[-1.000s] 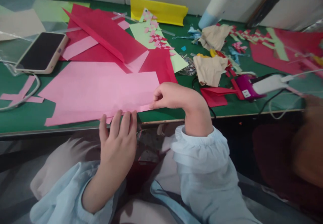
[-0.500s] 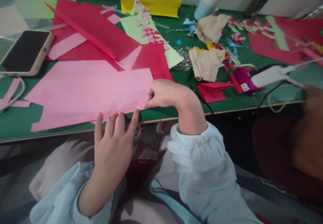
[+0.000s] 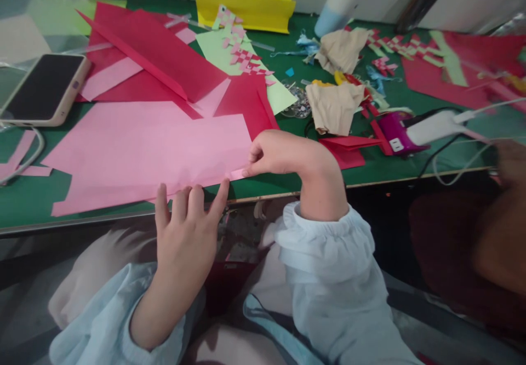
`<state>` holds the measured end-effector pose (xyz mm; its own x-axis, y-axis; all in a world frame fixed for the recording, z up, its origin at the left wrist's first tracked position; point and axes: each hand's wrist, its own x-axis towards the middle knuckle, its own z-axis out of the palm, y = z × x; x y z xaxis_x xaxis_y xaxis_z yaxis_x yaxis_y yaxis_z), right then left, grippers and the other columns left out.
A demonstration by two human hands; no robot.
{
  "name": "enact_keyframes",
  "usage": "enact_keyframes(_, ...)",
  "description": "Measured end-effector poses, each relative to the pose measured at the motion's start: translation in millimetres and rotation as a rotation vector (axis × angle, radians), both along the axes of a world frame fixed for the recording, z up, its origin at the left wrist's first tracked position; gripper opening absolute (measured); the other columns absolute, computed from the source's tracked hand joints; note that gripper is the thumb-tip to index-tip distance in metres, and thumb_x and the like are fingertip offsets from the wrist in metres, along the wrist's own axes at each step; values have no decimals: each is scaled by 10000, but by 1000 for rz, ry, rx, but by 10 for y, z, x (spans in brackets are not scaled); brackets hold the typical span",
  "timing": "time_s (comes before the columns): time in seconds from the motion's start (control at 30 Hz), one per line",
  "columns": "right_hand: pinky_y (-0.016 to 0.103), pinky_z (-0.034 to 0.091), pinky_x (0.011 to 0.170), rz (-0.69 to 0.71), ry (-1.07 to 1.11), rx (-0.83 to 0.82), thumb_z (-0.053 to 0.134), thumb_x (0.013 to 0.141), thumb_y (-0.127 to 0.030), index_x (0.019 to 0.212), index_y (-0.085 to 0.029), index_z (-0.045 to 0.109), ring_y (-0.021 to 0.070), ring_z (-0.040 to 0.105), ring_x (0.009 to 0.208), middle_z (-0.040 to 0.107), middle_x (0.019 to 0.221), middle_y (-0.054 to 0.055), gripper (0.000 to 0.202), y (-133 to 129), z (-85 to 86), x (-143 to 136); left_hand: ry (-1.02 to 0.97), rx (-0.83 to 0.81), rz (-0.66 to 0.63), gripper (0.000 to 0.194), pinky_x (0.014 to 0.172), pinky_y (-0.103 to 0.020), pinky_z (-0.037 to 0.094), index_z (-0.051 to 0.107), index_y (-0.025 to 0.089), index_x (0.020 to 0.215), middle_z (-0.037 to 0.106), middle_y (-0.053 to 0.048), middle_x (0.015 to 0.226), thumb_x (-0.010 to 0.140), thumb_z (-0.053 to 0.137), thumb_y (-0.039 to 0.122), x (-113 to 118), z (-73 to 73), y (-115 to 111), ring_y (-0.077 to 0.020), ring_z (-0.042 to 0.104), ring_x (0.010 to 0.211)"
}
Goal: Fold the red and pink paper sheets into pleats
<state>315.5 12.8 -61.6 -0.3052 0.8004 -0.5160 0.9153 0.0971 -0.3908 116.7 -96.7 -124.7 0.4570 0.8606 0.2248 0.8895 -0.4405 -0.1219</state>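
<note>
A large pink paper sheet (image 3: 143, 140) lies along the table's front edge, with a narrow fold or strip along its near side. My left hand (image 3: 187, 233) rests its spread fingertips on that near edge. At the sheet's right corner my right hand (image 3: 283, 154) is closed, thumb and fingers pinching the pink edge strip. Behind the sheet are red papers (image 3: 156, 52), some folded, and a light green sheet (image 3: 279, 93) bearing pink-and-red checkered paper pieces (image 3: 244, 55).
A phone (image 3: 43, 88) and white cable lie at the left. Farther back stands folded yellow card (image 3: 244, 9). To the right are beige cloth pieces (image 3: 335, 104), a purple adapter (image 3: 394, 132) with cables, and another person's arm (image 3: 509, 206).
My right hand has moved slightly to the right, and a short length of pink strip now shows between it and my left index finger. My left hand has barely moved.
</note>
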Motion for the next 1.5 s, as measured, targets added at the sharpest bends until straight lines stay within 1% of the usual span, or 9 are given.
enact_keyframes(0.13,266,258,550,-43,6,9,721,777,-355,674,-133,685,83,384,555,502,583,-24,248,-29,21,118,-35,-19,14,515,1105,-631,319,510,257,1410,588,-136,1156,906,472,163,47,-4,3,-321,521,1142)
enact_keyframes(0.23,266,243,546,-38,13,18,711,782,-328,658,-137,670,80,361,551,480,583,-30,231,-31,7,135,-53,-15,-38,479,1129,-621,289,526,154,1387,584,-159,1256,915,453,182,82,-27,6,-341,499,1198)
enact_keyframes(0.33,268,241,549,-29,11,32,700,788,-330,647,-136,670,77,353,545,476,578,-31,241,-22,-29,131,-53,6,-91,488,1157,-592,263,510,69,1383,607,-172,1249,909,446,169,95,-49,13,-330,529,1167)
enact_keyframes(0.53,264,272,552,-41,-29,34,688,785,-298,712,-134,708,91,432,563,594,628,5,181,-7,-64,110,-35,-3,-78,536,1154,-578,281,465,136,1441,624,-160,1196,907,473,174,90,-39,25,-316,556,1141)
enact_keyframes(0.67,269,274,545,-43,-54,34,675,787,-288,714,-130,710,95,431,554,604,620,14,178,-15,-53,107,-42,-4,-77,516,1149,-570,297,483,146,1430,627,-162,1191,915,466,176,95,-32,26,-309,564,1139)
enact_keyframes(0.87,259,281,563,-14,94,57,688,785,-302,710,-132,720,90,460,581,606,622,0,188,-46,-38,151,-89,-35,-55,528,1161,-575,269,468,192,1442,622,-147,1226,914,475,189,77,-62,17,-307,553,1191)
enact_keyframes(1.0,246,315,583,19,160,42,693,789,-276,788,-129,738,103,527,636,679,713,27,154,-58,-34,106,-116,-26,-62,521,1131,-555,318,477,148,1432,604,-175,1244,913,478,199,50,-80,8,-313,547,1190)
enact_keyframes(1.2,237,327,589,129,172,26,657,813,-256,799,-132,723,101,534,642,688,736,30,142,-60,-52,22,-172,21,-40,486,1124,-520,341,543,134,1370,608,-156,1204,888,509,184,-18,-93,-11,-299,559,1140)
enact_keyframes(1.5,232,342,582,58,53,-5,671,791,-225,802,-127,733,110,556,656,700,746,43,117,-64,-25,-55,-133,47,-104,502,1113,-462,377,512,43,1372,618,-166,1172,886,520,169,-34,-108,-11,-286,577,1088)
